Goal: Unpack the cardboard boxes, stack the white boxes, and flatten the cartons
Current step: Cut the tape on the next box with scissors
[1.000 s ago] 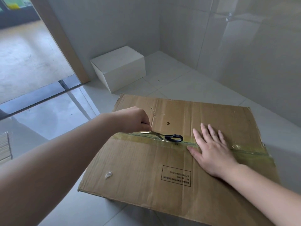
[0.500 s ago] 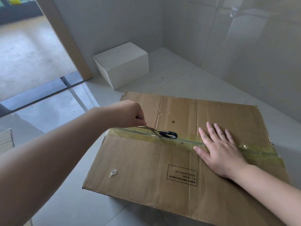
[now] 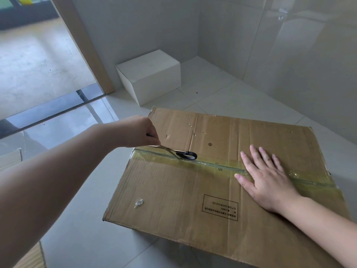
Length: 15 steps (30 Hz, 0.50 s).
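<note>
One cardboard box (image 3: 222, 182), large and brown, sits on the tiled floor (image 3: 222, 93), flaps closed, a yellowed tape strip (image 3: 222, 165) running along its centre seam.

One white box (image 3: 149, 76), closed, on the floor by the wall, well apart from the cardboard box.

One right hand (image 3: 264, 178), grip released, fingers straight and pressed flat on the lid over the tape, steadying it.

One left hand (image 3: 141, 131), grip clenched around one end of the scissors (image 3: 177, 152), which lie along the seam with the black handle loop pointing toward the right hand.

Change: over the last second the left hand and scissors have travelled along the seam toward the box's left edge, where the tape looks parted behind the blade. Judgement: the slit appears close to reaching that edge; the stretch under the right hand is uncut, so unpacking has not begun.
</note>
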Each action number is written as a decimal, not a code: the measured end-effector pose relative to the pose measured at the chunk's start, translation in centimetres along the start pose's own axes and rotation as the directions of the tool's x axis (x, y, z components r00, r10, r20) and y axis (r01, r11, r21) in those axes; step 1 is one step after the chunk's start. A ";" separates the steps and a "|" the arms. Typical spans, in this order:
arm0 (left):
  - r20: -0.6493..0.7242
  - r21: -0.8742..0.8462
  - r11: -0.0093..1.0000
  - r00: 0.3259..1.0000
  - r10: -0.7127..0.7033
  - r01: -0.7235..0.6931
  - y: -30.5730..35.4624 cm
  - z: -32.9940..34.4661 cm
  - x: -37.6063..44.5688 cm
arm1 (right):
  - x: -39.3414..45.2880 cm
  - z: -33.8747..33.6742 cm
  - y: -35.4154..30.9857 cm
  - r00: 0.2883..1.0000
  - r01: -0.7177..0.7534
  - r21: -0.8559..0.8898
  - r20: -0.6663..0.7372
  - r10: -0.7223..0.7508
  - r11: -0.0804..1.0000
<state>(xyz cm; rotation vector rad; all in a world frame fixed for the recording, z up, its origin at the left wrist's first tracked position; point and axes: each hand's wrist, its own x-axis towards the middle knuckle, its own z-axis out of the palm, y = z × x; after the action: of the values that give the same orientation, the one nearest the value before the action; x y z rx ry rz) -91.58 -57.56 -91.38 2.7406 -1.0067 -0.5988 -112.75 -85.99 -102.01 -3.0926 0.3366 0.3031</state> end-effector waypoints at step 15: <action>-0.027 0.042 0.999 0.999 -0.019 0.020 0.5 0.0 -0.1 | 1.1 -0.7 -2.8 0.999 0.033 0.018 0.030 -0.034 0.999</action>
<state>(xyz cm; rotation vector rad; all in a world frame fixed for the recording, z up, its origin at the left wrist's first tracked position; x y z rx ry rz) -91.92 -57.90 -91.18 2.7904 -0.9986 -0.5495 -110.96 -83.56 -101.59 -3.0689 0.2846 0.3445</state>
